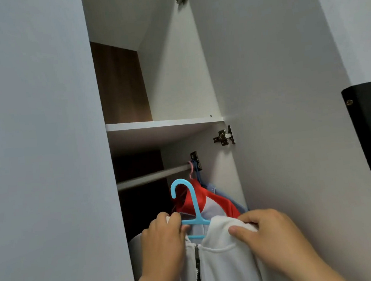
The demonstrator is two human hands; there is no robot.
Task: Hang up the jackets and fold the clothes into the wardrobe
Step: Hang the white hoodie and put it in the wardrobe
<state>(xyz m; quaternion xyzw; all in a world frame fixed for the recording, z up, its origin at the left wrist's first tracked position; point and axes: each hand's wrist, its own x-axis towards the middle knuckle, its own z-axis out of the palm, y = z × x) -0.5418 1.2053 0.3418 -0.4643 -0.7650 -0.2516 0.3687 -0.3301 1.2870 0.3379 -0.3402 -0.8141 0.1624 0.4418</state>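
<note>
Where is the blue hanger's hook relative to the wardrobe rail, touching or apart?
Apart. The head view shows the blue hanger with its hook below the rail, a strip of wardrobe wall visible between them.

White zip jacket (pixel 224 260) on lt-blue plastic hanger (pixel 195 204), hook upright, just below my wardrobe rail (pixel 152 177); red jacket (pixel 217 202) hangs at rail's rt end.

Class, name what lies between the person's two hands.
Head view: the blue hanger and the collar of the white jacket, between left hand and right hand.
</note>
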